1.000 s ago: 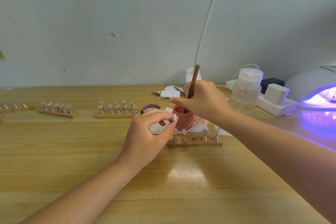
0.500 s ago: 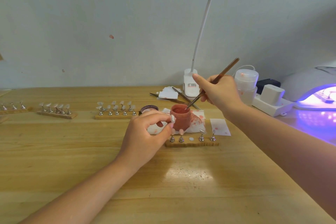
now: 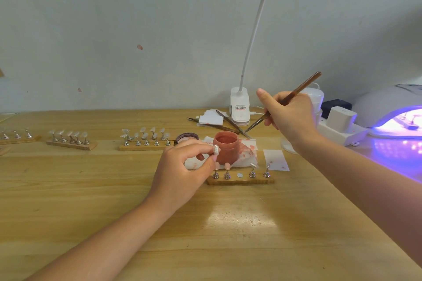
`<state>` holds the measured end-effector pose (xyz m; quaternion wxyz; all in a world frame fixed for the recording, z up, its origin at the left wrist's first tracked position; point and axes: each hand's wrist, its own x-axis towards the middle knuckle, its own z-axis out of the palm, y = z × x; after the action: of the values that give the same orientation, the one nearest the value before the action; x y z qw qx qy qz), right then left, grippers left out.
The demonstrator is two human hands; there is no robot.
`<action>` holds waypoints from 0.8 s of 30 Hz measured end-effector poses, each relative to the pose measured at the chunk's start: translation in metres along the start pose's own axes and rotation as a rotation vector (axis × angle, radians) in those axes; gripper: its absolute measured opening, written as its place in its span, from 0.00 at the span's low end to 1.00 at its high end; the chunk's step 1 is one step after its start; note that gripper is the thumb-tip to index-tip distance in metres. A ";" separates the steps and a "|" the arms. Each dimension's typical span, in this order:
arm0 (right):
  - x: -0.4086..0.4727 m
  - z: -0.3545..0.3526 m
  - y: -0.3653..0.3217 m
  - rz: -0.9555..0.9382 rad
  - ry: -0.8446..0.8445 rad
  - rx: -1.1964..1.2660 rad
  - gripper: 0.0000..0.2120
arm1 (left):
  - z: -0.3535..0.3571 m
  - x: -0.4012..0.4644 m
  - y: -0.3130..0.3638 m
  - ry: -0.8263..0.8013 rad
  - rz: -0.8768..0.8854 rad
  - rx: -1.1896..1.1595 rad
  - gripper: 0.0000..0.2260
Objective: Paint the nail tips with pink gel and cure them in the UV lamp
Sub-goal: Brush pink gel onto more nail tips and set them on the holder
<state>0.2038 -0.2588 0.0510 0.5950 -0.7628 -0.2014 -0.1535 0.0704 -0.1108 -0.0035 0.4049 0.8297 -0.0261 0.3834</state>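
Nail tip, pale and glossy, on a small silver stand (image 3: 215, 150): your left hand (image 3: 182, 169) pinches it between thumb and forefinger, just in front of the open pot of pink gel (image 3: 226, 146), with the face of the tip turned toward the brush side. Holding it off the counter, close to the pot, probably keeps the stroke short and the tip steady.

Your right hand (image 3: 290, 118) grips the thin brown-handled brush (image 3: 283, 100) in a pen hold; the bristle end points down-left toward the pot but hangs clear of it, over the tweezers (image 3: 230, 124). Whether the bristles carry gel cannot be told at this size.

Directly below your left hand lies the wooden holder strip (image 3: 242, 181). It carries four silver stands, two with pink-coated tips on the left, and one vacant round seat in the middle, likely the seat of the stand you hold.

The light wooden counter (image 3: 114, 212) also bears three more strips of uncoated clear tips (image 3: 146, 138) to the left, stained tissue (image 3: 247, 151) under the pot, and a clip-on white desk lamp (image 3: 239, 109) behind. The white domed UV lamp (image 3: 392, 112) glows violet at the far right, within reach for curing. A plain grey wall backs the counter.
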 end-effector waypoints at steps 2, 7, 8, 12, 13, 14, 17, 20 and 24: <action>-0.006 -0.004 -0.004 -0.040 0.042 0.072 0.18 | 0.000 0.000 0.001 0.002 0.007 -0.013 0.08; -0.043 -0.009 -0.010 -0.134 0.002 0.353 0.17 | 0.001 0.000 0.002 -0.012 0.024 -0.033 0.09; -0.052 -0.009 -0.008 -0.151 -0.025 0.375 0.17 | 0.001 0.000 0.001 -0.018 0.018 -0.036 0.11; -0.079 -0.008 0.004 -0.344 -0.076 0.273 0.10 | 0.001 0.000 0.001 -0.022 0.028 -0.017 0.18; -0.083 -0.007 0.004 -0.407 -0.090 0.235 0.08 | 0.001 0.000 0.002 -0.020 0.036 -0.010 0.18; -0.085 -0.007 0.004 -0.462 -0.105 0.209 0.07 | 0.001 0.000 0.002 -0.020 0.041 -0.004 0.19; -0.089 -0.006 0.001 -0.519 -0.138 0.222 0.09 | 0.001 0.000 0.002 -0.029 0.040 0.000 0.19; -0.093 -0.004 0.003 -0.548 -0.131 0.196 0.11 | 0.001 0.000 0.003 -0.043 0.034 -0.005 0.20; -0.094 0.000 0.009 -0.541 -0.163 0.123 0.15 | 0.001 0.000 0.003 -0.052 0.035 -0.007 0.17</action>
<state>0.1260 -0.2727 -0.0015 0.5595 -0.6537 -0.4535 -0.2323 0.0696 -0.1130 -0.0023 0.4004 0.8373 -0.0526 0.3687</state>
